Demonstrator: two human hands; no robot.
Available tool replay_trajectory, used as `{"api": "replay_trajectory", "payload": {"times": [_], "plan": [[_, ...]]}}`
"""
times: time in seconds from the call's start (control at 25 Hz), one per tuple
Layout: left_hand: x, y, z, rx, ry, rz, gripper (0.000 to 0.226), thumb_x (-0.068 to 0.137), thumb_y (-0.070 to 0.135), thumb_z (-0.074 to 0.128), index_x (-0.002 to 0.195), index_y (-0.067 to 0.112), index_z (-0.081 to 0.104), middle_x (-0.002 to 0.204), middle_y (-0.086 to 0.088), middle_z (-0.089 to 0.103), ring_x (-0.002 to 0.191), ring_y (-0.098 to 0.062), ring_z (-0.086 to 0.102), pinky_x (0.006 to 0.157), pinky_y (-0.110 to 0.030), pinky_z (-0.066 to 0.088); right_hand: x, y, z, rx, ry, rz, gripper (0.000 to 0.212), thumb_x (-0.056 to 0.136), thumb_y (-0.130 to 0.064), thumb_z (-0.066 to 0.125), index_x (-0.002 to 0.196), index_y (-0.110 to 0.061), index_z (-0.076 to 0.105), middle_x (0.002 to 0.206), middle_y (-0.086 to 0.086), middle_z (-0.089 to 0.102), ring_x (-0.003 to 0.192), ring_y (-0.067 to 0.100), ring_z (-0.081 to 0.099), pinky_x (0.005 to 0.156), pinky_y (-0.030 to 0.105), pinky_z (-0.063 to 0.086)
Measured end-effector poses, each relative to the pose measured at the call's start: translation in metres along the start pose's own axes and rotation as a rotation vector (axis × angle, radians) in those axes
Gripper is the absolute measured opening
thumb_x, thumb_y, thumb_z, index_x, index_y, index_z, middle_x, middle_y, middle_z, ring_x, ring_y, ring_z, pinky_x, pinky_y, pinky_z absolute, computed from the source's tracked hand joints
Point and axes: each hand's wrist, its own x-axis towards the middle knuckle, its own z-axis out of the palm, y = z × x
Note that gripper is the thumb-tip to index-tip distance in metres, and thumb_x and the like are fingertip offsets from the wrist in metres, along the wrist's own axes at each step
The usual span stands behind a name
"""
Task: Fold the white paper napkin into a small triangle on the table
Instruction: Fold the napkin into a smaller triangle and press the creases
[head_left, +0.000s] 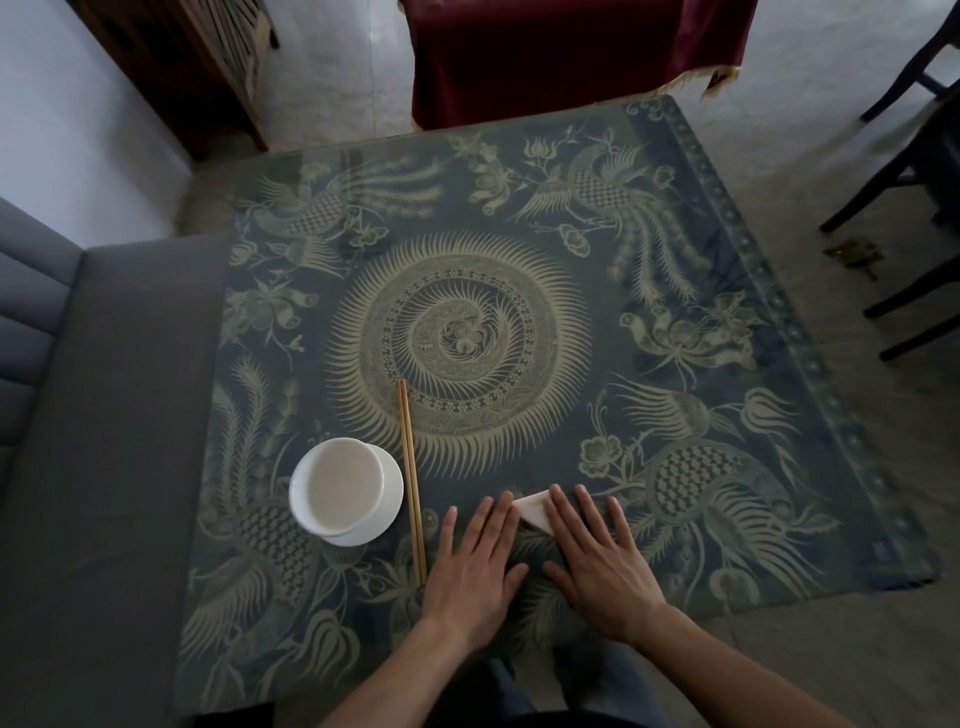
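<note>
A small white paper napkin (532, 510) lies near the front edge of a bench (519, 291) covered in a dark blue cloth printed with pale gold birds, flowers and a large central sunburst. Only a wedge of the napkin shows between the two hands: its long axis runs on a diagonal, from an upper-left point down toward the lower right, and its far edge slants up to the right. How much more of it lies hidden under the right palm cannot be told.

The person's left hand (475, 566) rests flat on the cloth, fingers (496, 519) spread and straight, gripping nothing; the tips of the index and middle fingers sit at the napkin's left point, touching or just beside it. The right hand (602, 564) is likewise laid flat and splayed, palm down, its index finger and the inner side of the hand pressing over the napkin's right portion. Neither hand is clenched.

Left of the hands, a pair of wooden chopsticks (411, 480) lies side by side, pointing away from the person, their near tips just beside the left hand. Further left, a white bowl (343, 486) stands on a white saucer (387, 512), close to the chopsticks. A grey sofa (104, 415) borders the bench on the left.
</note>
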Motion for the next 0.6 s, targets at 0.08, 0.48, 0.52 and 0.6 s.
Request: {"api": "replay_trajectory", "payload": {"times": [0.08, 0.48, 0.52, 0.6], "plan": [[-0.002, 0.001, 0.001, -0.02, -0.002, -0.028, 0.067, 0.096, 0.054, -0.003, 0.151, 0.018, -0.018, 0.159, 0.003, -0.026, 0.145, -0.019, -0.025, 0.115, -0.055, -0.011, 0.0, -0.001, -0.001, -0.01, 0.0, -0.005, 0.072, 0.095, -0.053, 0.032, 0.151, -0.01, 0.022, 0.16, 0.007, 0.015, 0.146, 0.032, 0.013, 0.111, 0.053, 0.008], [-0.002, 0.004, -0.001, -0.053, 0.036, -0.037, 0.067, 0.099, 0.051, 0.009, 0.153, 0.017, -0.013, 0.16, 0.003, -0.02, 0.147, -0.02, -0.017, 0.115, -0.057, -0.009, -0.047, 0.011, 0.008, -0.052, 0.087, -0.098, 0.062, 0.096, -0.052, 0.031, 0.147, -0.018, 0.038, 0.155, 0.0, 0.033, 0.14, 0.031, 0.031, 0.105, 0.054, 0.024], [-0.001, 0.003, -0.002, -0.053, 0.039, -0.034, 0.066, 0.1, 0.05, 0.01, 0.153, 0.017, -0.012, 0.161, 0.003, -0.02, 0.148, -0.02, -0.016, 0.116, -0.057, -0.009, -0.049, 0.012, 0.008, -0.059, 0.099, -0.104, 0.061, 0.096, -0.051, 0.031, 0.146, -0.018, 0.04, 0.154, 0.0, 0.035, 0.139, 0.03, 0.033, 0.104, 0.054, 0.025], [-0.002, 0.002, -0.005, -0.065, 0.058, -0.026, 0.065, 0.101, 0.048, 0.013, 0.154, 0.018, -0.006, 0.162, 0.003, -0.014, 0.149, -0.02, -0.011, 0.117, -0.056, -0.007, -0.048, 0.009, 0.007, -0.024, 0.131, -0.098, 0.058, 0.093, -0.047, 0.037, 0.142, -0.018, 0.047, 0.15, 0.0, 0.043, 0.136, 0.029, 0.04, 0.104, 0.052, 0.027]]}}
